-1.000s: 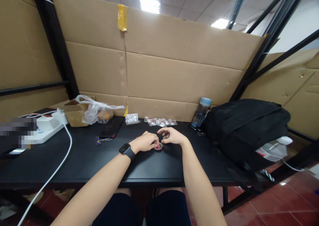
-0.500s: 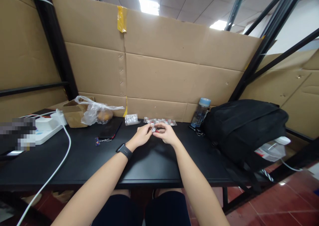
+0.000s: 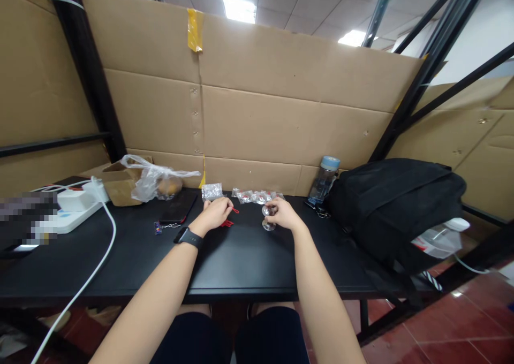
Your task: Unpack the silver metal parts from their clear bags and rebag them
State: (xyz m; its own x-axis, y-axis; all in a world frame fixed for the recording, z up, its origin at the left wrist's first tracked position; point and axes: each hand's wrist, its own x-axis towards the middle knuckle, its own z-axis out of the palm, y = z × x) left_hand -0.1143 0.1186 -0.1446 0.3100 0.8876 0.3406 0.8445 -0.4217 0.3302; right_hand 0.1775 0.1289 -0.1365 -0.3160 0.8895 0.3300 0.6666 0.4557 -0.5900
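My left hand point(image 3: 216, 212), with a black watch on its wrist, is curled over a small red piece point(image 3: 227, 223) on the black table point(image 3: 132, 251). My right hand point(image 3: 281, 214) pinches a small clear plastic packet point(image 3: 268, 218) that hangs just above the table. The two hands are apart. Behind them, along the cardboard wall, lies a row of several clear packets with red parts point(image 3: 257, 196), and a crumpled clear packet point(image 3: 211, 191) sits to its left.
A black phone with a keyring point(image 3: 176, 210), a plastic bag on a small cardboard box point(image 3: 155, 179) and a white power strip with cable point(image 3: 76, 206) lie at the left. A water bottle point(image 3: 324, 181) and a black backpack point(image 3: 395, 203) stand at the right.
The hands, together half a second ago at the packet row, have parted: the left went left with the red piece, the right went right with the clear packet.
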